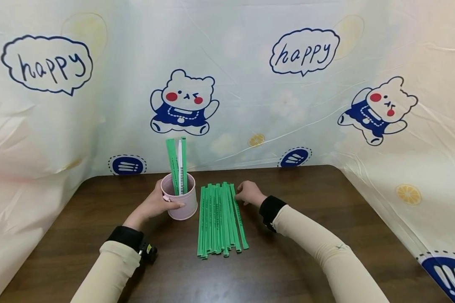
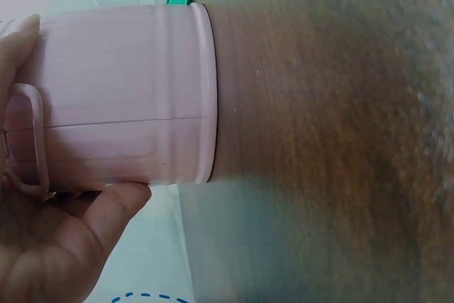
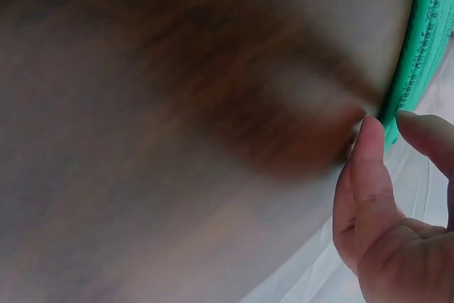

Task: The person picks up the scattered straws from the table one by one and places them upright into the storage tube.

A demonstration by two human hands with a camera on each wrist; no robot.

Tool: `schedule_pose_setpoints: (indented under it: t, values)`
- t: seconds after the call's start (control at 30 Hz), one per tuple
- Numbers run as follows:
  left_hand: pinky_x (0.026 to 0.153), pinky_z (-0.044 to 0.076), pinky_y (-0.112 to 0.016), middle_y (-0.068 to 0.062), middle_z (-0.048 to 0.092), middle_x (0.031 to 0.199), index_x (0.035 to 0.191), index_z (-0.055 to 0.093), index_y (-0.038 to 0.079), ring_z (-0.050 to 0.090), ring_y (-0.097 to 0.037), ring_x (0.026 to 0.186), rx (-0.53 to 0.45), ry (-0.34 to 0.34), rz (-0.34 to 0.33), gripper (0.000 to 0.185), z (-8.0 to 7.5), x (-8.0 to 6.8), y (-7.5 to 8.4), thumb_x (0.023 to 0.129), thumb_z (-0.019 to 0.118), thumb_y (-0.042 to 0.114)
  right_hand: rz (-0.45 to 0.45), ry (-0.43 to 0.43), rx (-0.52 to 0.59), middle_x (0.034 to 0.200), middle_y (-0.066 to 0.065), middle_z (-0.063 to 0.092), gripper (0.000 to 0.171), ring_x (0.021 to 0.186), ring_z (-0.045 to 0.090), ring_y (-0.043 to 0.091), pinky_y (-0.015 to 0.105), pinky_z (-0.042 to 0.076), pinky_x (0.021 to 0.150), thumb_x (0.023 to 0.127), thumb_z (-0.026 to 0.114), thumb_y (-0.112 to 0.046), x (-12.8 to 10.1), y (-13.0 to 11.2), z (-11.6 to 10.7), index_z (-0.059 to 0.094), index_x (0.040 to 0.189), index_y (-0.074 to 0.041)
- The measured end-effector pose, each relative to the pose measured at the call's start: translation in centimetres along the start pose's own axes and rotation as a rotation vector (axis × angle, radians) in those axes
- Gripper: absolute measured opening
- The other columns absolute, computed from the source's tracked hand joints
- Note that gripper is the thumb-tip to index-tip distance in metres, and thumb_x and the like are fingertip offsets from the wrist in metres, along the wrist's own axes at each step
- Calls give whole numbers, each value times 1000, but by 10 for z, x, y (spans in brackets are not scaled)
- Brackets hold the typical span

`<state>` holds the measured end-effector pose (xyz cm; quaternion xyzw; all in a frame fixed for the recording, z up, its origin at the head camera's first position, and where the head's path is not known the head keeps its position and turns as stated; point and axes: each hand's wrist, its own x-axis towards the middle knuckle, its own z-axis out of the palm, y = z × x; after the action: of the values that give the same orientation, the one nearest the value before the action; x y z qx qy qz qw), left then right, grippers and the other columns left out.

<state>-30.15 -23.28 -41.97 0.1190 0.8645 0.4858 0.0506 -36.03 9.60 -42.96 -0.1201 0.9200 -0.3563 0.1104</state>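
Nearest the head camera we see two cream sleeves [image 1: 110,273] ending in black wrist straps [image 1: 126,236], reaching from the near edge over a dark wooden tabletop [image 1: 326,189]. The left hand [image 1: 155,205] grasps a pale pink cup [image 1: 183,202] standing upright left of centre; in the left wrist view the thumb [image 2: 106,211] lies against the ribbed wall of the pink cup [image 2: 120,133] and the fingers curl round it beside its small handle [image 2: 28,140]. Three paper-wrapped straws [image 1: 177,162], two green and one white, stand upright in the cup and rise well above its rim.

Just right of the cup we note a row of green wrapped straws [image 1: 220,219] lying flat on the tabletop, side by side and touching, their length running from near to far; the rightmost one slants slightly outward at its near end. The right hand [image 1: 249,193] rests at the far right end of this row. In the right wrist view the fingertips [image 3: 369,147] of the right hand touch the edge of a green straw wrapper [image 3: 418,47], with thumb and forefinger curled close on either side of it; we cannot tell whether the pinch has closed on the straw.

Behind and beside the tabletop hangs a pale plastic sheet [image 1: 250,105] printed with cartoon bears [image 1: 183,103], "happy" speech bubbles [image 1: 305,51] and lemon slices [image 1: 408,194].
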Motion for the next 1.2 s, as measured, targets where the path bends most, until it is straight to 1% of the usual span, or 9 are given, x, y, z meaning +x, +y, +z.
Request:
schedule_pose_setpoints:
  t: [0.23,0.33,0.4,0.47,0.57,0.67,0.8,1.03,1.2]
  values:
    - [114,33,-75,-31,18,156,158,1,2,33,-50,139,-10,6,0,111,1,-1,2,84,81,20,30,29,63,141,31,56,37,78,72,30,34,63,72,93,70,-4,2,0,8,63,126,11]
    - [114,33,-75,-31,18,156,158,0,2,33,-51,139,-16,5,-7,111,1,-1,2,84,81,20,28,38,71,97,21,65,10,60,65,19,33,62,70,93,69,-1,3,-1,10,62,87,3]
    - [114,33,-75,-31,18,156,158,0,2,32,-51,139,-20,5,-13,111,1,-1,2,84,81,19,30,45,71,72,9,51,31,53,57,15,33,62,68,94,67,0,3,-2,12,46,73,-8]
    - [114,32,-75,-31,17,157,158,0,2,32,-51,140,-23,5,-18,111,1,-1,2,84,81,19,40,52,78,68,5,44,31,55,58,16,34,61,68,94,66,1,4,-3,13,45,75,-9]
    - [115,31,-74,-31,17,157,158,0,3,32,-51,141,-25,6,-26,110,1,-2,2,85,81,19,46,59,86,104,23,66,6,73,69,28,35,62,70,94,65,2,2,-3,13,65,99,6]
    - [115,31,-74,-31,17,157,158,0,3,31,-52,141,-23,7,-30,110,1,-2,2,85,80,20,64,49,93,144,33,53,40,96,72,38,36,63,72,94,66,1,2,-3,12,58,131,14]
    - [115,32,-74,-31,18,157,158,0,3,32,-51,141,-28,6,-27,110,1,-3,3,85,81,19,97,35,145,143,30,55,48,105,70,38,41,63,80,95,66,-1,13,6,9,53,139,12]
    - [116,31,-74,-32,17,157,158,0,2,31,-52,141,-23,0,-38,111,1,-1,3,85,81,21,-109,50,278,106,9,65,53,80,67,23,36,59,69,95,73,-26,114,112,24,56,140,-5]
    - [116,29,-74,-32,16,158,158,1,2,30,-51,142,-15,1,-44,112,1,-1,1,84,82,25,0,102,246,121,22,63,50,106,67,37,44,60,90,101,60,-9,38,11,-27,48,148,2]
